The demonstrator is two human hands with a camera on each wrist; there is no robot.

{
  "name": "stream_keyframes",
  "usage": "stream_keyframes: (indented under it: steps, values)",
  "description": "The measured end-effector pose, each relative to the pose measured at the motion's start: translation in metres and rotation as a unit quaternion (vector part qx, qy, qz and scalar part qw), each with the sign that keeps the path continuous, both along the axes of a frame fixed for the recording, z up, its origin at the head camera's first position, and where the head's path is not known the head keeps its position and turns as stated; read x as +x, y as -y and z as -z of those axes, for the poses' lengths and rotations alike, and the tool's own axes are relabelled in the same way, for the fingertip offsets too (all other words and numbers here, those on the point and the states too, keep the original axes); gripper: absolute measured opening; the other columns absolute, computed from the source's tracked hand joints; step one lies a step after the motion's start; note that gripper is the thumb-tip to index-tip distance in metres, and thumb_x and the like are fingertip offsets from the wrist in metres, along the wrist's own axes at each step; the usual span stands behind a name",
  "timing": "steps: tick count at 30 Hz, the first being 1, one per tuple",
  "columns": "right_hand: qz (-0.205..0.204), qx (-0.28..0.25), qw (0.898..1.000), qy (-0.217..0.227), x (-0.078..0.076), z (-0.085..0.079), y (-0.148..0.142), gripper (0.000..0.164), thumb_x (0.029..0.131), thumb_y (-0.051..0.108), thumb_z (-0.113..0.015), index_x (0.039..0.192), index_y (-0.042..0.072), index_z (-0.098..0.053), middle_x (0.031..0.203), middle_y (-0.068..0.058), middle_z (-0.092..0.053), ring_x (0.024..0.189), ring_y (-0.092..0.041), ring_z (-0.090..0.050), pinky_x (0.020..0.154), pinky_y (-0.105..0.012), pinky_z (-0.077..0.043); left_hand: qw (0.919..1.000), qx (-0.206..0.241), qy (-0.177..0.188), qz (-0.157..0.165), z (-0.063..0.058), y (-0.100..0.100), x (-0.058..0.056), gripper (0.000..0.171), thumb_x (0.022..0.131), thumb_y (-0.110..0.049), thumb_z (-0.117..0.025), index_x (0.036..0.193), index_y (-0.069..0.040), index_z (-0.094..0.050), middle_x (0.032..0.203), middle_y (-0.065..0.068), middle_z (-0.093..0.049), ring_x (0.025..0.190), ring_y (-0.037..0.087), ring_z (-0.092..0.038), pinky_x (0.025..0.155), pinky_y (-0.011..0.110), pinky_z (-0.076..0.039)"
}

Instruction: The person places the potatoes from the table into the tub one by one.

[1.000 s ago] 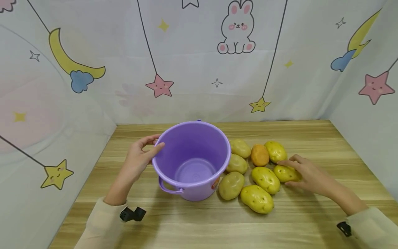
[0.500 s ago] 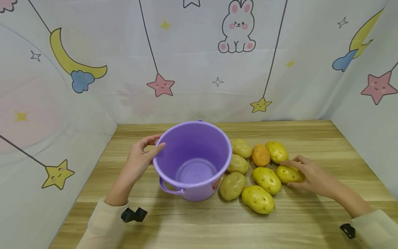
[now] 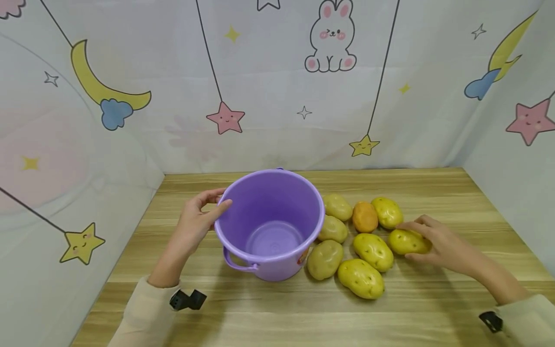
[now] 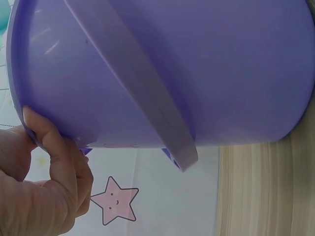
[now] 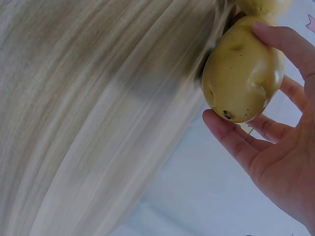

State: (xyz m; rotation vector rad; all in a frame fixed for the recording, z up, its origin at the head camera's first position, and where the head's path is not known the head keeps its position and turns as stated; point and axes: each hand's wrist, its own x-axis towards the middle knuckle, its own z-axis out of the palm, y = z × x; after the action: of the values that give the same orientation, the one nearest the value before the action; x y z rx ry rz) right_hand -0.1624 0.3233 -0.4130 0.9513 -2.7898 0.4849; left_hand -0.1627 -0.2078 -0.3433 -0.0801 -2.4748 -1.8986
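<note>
My left hand pinches the left rim of a purple plastic bucket, thumb inside and fingers outside. The bucket's inside shows no contents; its handle hangs down against the wall in the left wrist view. On the right, my right hand holds a yellow potato between thumb and fingers. In the right wrist view the fingers wrap the sides of this potato, which lies at the table surface. Just left of it sits another yellow potato, and behind it one more potato.
Several other potatoes, such as a duller one and a front yellow one, lie between the bucket and my right hand. Among them is an orange-brown roundish item. A printed cloth walls the wooden table.
My right hand has moved slightly to the right, and the yellow potato in it has shifted a little away from the others. My left hand keeps its hold on the bucket rim.
</note>
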Motion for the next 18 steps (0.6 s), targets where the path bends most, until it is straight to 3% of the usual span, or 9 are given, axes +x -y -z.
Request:
stream_keyframes:
  steps: [13, 18]
  values:
    - [-0.01, -0.006, 1.0, -0.023, -0.001, -0.011, -0.001, 0.06, 0.071, 0.028, -0.091, 0.124, 0.013, -0.066, 0.103, -0.002, -0.057, 0.085, -0.014, -0.059, 0.063, -0.03, -0.055, 1.0, 0.003, -0.003, -0.005, 0.003, 0.0, 0.0, 0.045, 0.097, -0.018, -0.068, 0.134, 0.004, -0.056, 0.114, 0.017, -0.051, 0.071, 0.012, -0.067, 0.062, 0.025, -0.061]
    - [-0.015, -0.004, 0.999, -0.03, -0.001, -0.018, -0.002, 0.063, 0.07, 0.026, -0.092, 0.124, 0.013, -0.065, 0.103, -0.003, -0.057, 0.085, -0.016, -0.059, 0.063, -0.032, -0.056, 1.0, 0.003, -0.002, -0.003, 0.002, 0.0, 0.0, 0.046, 0.097, -0.019, -0.068, 0.135, 0.004, -0.056, 0.115, 0.017, -0.051, 0.071, 0.011, -0.068, 0.062, 0.024, -0.061]
